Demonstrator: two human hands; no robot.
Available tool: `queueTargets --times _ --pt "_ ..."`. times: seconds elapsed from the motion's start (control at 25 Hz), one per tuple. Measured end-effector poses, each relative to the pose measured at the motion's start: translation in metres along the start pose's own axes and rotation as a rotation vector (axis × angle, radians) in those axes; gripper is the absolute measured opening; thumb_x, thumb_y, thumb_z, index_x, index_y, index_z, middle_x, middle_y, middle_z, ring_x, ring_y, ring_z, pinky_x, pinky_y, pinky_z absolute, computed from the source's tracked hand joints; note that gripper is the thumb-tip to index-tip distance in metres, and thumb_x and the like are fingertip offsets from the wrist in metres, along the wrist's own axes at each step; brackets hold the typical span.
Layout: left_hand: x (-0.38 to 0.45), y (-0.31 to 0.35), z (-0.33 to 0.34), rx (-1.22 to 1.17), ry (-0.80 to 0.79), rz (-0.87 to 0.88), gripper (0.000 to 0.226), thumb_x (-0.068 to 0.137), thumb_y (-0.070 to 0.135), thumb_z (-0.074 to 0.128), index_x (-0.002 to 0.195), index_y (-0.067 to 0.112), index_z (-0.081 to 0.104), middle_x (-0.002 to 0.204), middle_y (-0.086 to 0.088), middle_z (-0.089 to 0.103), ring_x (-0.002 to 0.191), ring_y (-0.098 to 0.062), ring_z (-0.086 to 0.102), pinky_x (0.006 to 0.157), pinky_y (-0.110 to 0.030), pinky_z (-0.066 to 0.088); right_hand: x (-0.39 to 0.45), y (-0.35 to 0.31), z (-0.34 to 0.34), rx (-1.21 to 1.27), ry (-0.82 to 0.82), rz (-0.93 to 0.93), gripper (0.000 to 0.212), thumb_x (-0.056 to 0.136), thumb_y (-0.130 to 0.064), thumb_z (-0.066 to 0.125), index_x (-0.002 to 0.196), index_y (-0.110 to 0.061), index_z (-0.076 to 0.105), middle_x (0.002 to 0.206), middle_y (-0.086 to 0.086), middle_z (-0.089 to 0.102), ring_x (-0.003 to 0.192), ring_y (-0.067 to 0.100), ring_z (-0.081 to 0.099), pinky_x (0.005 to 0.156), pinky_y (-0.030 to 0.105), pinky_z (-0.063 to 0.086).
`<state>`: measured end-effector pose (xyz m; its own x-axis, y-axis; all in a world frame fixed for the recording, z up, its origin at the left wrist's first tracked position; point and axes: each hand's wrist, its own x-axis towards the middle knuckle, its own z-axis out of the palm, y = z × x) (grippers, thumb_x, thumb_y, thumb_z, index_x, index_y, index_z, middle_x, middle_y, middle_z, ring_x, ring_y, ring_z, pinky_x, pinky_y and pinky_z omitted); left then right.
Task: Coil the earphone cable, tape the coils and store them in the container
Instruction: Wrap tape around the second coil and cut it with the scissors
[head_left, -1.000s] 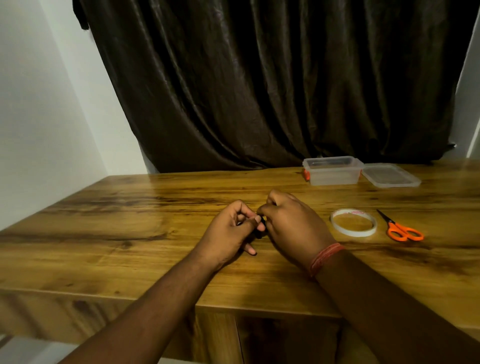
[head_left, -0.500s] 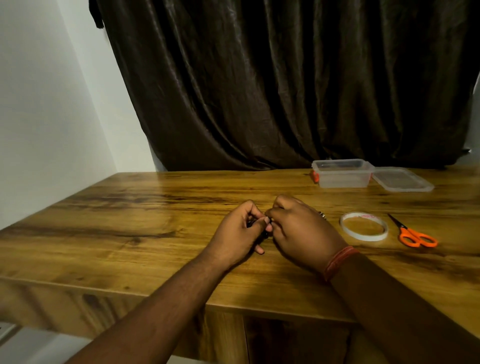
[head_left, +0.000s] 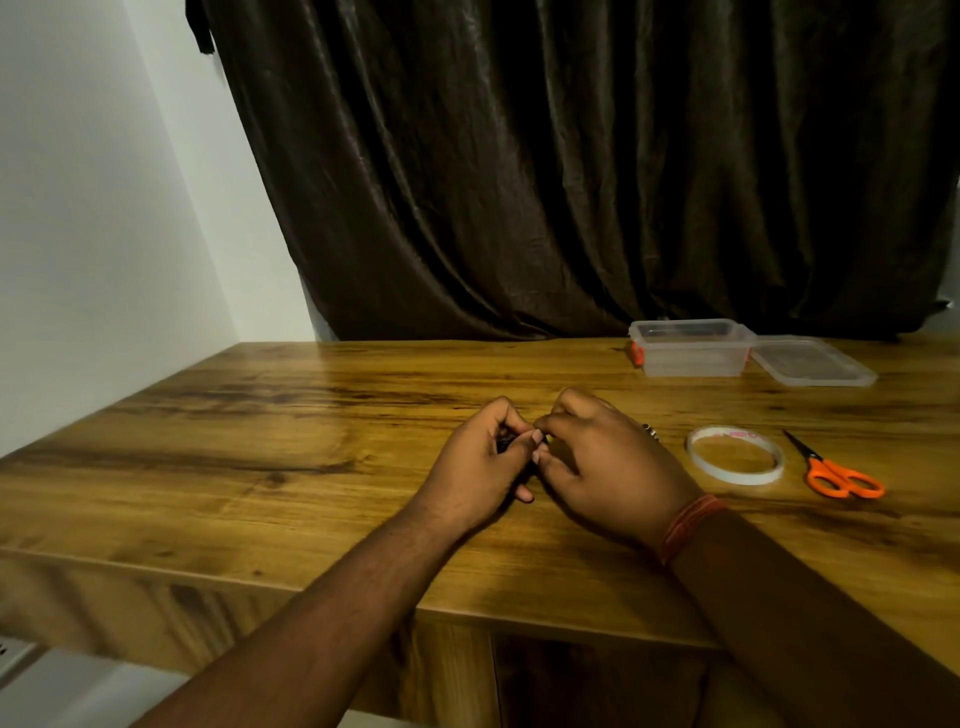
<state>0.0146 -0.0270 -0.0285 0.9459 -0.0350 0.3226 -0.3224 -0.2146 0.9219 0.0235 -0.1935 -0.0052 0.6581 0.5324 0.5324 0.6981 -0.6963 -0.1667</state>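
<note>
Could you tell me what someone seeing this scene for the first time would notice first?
The eye goes first to the left hand and the right hand, meeting at the middle of the wooden table and pinching a small dark bundle, mostly hidden by the fingers. Next come the orange scissors and the tape roll to the right. Behind them sit an open clear container and its lid.

Wooden table (head_left: 260, 467) fills lower frame, grain streaked dark. Dark brown curtain (head_left: 571, 182) hangs in folds across upper centre and right, reaching table's far edge. White wall (head_left: 78, 234) at left. Orange-handled scissors (head_left: 831, 467) lie at right, blades closed, pointing away.
</note>
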Motion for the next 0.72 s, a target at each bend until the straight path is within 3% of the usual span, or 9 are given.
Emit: queueTargets --times 0.12,0.32,0.56,0.72 --pt "-0.0002 0.0016 0.0 -0.077 0.017 -0.002 0.01 0.098 0.013 0.059 0.089 0.012 0.054 0.088 -0.014 0.071 0.07 -0.027 0.062 0.054 -0.033 0.051 -0.0001 -0.0013 0.0004 0.107 -0.006 0.034 0.026 0.091 -0.044 0.056 0.111 -0.028 0.062 0.102 -0.01 0.044 0.094 0.007 0.049 0.078 0.026 0.045" --pt "0.001 0.0052 -0.0002 -0.122 0.049 -0.003 0.01 0.097 0.014 0.06 0.092 0.01 0.053 0.096 -0.02 0.071 0.088 -0.035 0.068 0.054 -0.033 0.054 0.0033 -0.001 0.0011 0.244 0.101 0.092 0.021 0.097 -0.018 0.056 0.112 -0.023 0.07 0.1 -0.006 0.055 0.091 0.008 0.054 0.08 0.025 0.048" --pt "0.0009 0.0076 -0.0008 -0.233 0.061 -0.019 0.008 0.097 0.012 0.06 0.091 0.014 0.055 0.095 -0.016 0.073 0.087 -0.032 0.07 0.051 -0.031 0.056 0.0033 -0.0011 -0.0019 0.285 0.228 0.158 0.01 0.09 -0.015 0.065 0.095 -0.023 0.068 0.093 -0.009 0.06 0.083 -0.001 0.053 0.068 0.005 0.037" --pt "0.0015 0.0065 -0.0018 -0.237 0.077 -0.001 0.008 0.097 0.013 0.061 0.091 0.014 0.056 0.095 -0.016 0.074 0.086 -0.032 0.071 0.05 -0.029 0.055 0.0024 -0.0026 -0.0025 0.247 0.244 0.153 0.008 0.089 -0.016 0.064 0.094 -0.022 0.064 0.09 -0.011 0.055 0.077 -0.002 0.049 0.064 0.007 0.036"
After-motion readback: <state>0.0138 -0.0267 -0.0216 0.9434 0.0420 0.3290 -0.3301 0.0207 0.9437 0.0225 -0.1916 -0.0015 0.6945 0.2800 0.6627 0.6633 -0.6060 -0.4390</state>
